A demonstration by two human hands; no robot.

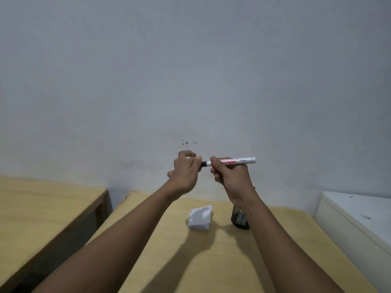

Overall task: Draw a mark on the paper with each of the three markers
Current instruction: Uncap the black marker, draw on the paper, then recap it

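Observation:
I hold a white marker (237, 161) with red lettering level in the air above the table, its barrel in my right hand (229, 174). My left hand (186, 172) pinches the marker's black cap end (204, 164). A folded white paper (200, 217) lies on the wooden table (211, 261) below my hands. To the right of the paper stands a dark holder (240, 220), partly hidden by my right forearm; pale marker ends show inside it.
A second wooden table (42, 208) stands to the left across a dark gap. A white cabinet top (359, 214) lies to the right. A pale wall with small dark specks (187, 142) rises directly behind the tables.

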